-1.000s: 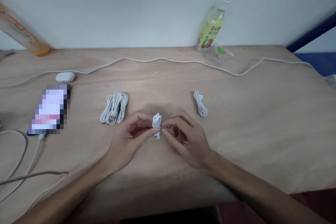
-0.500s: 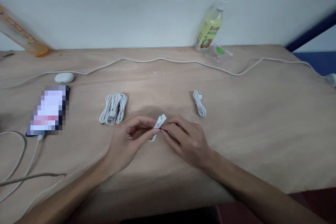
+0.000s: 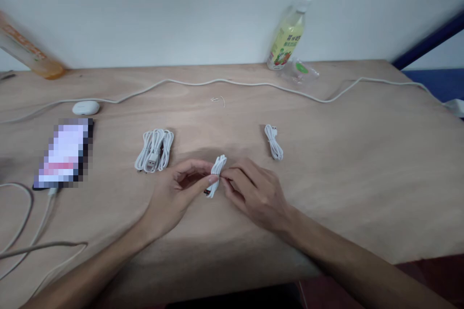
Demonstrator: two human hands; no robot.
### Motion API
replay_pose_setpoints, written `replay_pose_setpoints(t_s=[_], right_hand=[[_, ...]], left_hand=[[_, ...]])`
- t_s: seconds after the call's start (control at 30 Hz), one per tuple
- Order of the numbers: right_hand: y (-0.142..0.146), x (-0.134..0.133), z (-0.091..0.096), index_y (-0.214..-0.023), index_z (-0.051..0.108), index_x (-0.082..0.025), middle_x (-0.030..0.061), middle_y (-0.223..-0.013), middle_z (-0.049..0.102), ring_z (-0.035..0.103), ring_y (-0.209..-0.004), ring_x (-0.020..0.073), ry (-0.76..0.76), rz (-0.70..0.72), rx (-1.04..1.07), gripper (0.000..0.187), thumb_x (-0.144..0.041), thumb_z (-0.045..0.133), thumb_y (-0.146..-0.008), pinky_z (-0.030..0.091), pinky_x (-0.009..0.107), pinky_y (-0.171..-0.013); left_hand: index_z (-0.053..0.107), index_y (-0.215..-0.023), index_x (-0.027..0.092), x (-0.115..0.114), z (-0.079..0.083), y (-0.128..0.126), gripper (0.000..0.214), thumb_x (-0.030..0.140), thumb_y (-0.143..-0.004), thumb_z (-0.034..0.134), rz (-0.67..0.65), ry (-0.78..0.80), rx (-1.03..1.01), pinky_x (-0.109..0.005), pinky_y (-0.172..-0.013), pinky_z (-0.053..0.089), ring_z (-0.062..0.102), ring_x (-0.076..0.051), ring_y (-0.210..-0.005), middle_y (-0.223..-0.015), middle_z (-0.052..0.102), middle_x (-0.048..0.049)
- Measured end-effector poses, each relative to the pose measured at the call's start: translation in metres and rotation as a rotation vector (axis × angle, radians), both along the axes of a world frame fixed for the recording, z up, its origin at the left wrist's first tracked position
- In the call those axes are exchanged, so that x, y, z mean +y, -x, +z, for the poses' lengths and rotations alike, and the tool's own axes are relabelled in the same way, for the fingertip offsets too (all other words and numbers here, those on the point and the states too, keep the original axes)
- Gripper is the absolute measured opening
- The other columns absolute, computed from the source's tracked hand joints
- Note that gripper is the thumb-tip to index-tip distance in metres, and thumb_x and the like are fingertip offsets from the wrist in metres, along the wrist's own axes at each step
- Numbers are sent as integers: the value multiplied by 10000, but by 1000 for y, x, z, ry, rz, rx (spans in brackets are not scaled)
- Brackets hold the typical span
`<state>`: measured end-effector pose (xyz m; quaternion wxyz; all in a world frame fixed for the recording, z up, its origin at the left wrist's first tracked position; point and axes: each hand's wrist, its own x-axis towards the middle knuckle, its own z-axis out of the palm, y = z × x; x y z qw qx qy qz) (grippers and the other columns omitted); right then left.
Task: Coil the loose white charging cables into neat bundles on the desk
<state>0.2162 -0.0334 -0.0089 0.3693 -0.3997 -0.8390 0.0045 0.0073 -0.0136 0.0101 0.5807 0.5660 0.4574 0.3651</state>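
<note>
A small coiled white cable (image 3: 216, 174) sits between both hands over the middle of the wooden table (image 3: 362, 154). My left hand (image 3: 174, 198) pinches its lower part with thumb and forefinger. My right hand (image 3: 255, 193) pinches it from the right, fingers closed on the coil. A pile of bundled white cables (image 3: 154, 149) lies just left of my hands. One more bundled white cable (image 3: 273, 141) lies to the right, beyond my right hand.
A phone (image 3: 63, 153) with a charging lead lies at the left, a white case (image 3: 85, 107) behind it. A long white cord (image 3: 224, 82) crosses the back. A yellow drink bottle (image 3: 286, 38) stands at the wall, an orange bottle (image 3: 29, 53) far left.
The coil has tilted from upright to leaning right while both hands kept pinching it. My hands shifted slightly lower and closer together.
</note>
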Motion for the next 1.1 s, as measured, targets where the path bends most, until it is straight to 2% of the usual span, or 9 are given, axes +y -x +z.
replay_pose_setpoints(t_s=[0.1, 0.3, 0.5, 0.67, 0.9, 1.1], right_hand=[[2, -2, -1, -1000, 686, -202, 61, -892, 733, 668, -758, 189, 147, 22, 146, 179, -125, 549, -1085, 540, 325, -659], [1, -1, 3, -964, 680, -233, 5, -896, 693, 591, -701, 142, 524, 53, 399, 160, -153, 582, -1061, 490, 285, -633], [1, 3, 9, -917, 698, -226, -9, -820, 682, 567, -685, 137, 776, 73, 562, 150, -214, 617, -1043, 431, 270, -593], [-1, 4, 10, -912, 706, -225, -13, -822, 676, 567, -692, 135, 815, 76, 574, 142, -226, 630, -1033, 430, 274, -605], [-4, 4, 10, -974, 735, -230, -2, -876, 701, 586, -737, 147, 861, 104, 570, 156, -295, 632, -1072, 433, 287, -631], [-2, 4, 9, -940, 710, -233, -7, -848, 676, 578, -722, 147, 913, 103, 613, 165, -319, 646, -1065, 420, 278, -608]], left_hand=[[819, -1020, 216, -1, 1, 0, 142, 326, -930, 811, -11, -4, -6, -371, -859, 675, 804, -235, -939, -996, 866, -50], [822, -1004, 229, -2, 2, -1, 106, 298, -924, 815, 8, -29, -6, -373, -955, 661, 805, -222, -980, -1040, 865, -43], [827, -992, 237, -2, 3, 0, 85, 295, -931, 813, 3, -65, -3, -379, -954, 664, 803, -229, -987, -1033, 851, -42], [838, -987, 249, -2, 1, 0, 60, 265, -932, 819, 6, -99, -5, -344, -926, 665, 800, -208, -956, -1013, 845, -28], [844, -1005, 258, -3, 1, 1, 67, 282, -946, 823, 7, -108, 10, -357, -928, 661, 794, -217, -969, -1029, 834, -30], [840, -1015, 265, -3, -2, 3, 47, 258, -973, 819, 14, -246, 60, -306, -889, 640, 780, -181, -934, -997, 817, -7]])
